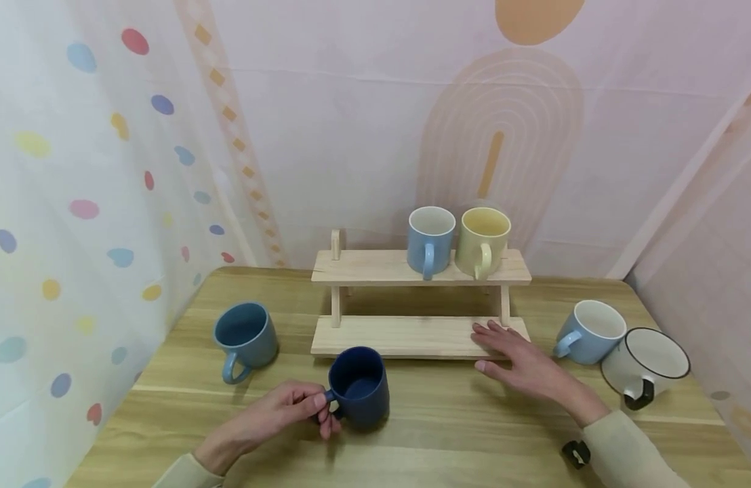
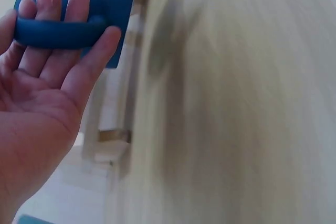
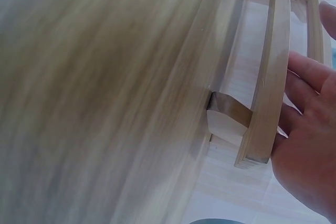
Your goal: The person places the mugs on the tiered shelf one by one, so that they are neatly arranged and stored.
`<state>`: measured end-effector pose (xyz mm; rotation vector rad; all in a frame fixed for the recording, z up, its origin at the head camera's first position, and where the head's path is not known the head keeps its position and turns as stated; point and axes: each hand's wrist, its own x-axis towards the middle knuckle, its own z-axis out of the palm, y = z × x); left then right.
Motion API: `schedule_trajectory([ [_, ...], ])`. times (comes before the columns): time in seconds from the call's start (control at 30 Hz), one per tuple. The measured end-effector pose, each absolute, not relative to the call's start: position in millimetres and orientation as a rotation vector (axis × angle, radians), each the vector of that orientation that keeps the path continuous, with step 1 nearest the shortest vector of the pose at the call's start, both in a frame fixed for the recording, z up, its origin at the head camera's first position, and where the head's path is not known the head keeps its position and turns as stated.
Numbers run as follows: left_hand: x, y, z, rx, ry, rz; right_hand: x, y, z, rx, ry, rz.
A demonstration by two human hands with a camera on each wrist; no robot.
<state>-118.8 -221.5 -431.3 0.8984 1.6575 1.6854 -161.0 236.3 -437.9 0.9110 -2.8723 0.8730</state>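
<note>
Head view: pinched, there, the handle of the dark blue mug with the left hand, just before the left part of the lower board of the wooden stand. Laid the right hand, fingers extended and thumb apart, over that board's front edge near its right end. Left free room along the board between, and on the table between both hands. Counted six mugs: the one in hand, one teal mug leftward, one light blue mug and one yellow mug up on the upper board, a second light blue mug and one white mug rightward.

Left wrist view: gripped one handle, with broad tabletop alongside.

Right wrist view: reached past the board's edge with straight fingers; couldn't tell how firmly pressed.
</note>
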Motion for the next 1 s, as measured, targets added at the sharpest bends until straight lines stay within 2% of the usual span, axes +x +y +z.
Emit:
schedule_trajectory([
  [0.6,-120,-183,-375,0.798,1.981,1.912,-164,237,-438,0.922,-2.856,0.863],
  [1.0,-132,-155,-346,0.577,2.170,1.987,-159,237,-441,0.930,-2.836,0.858],
])
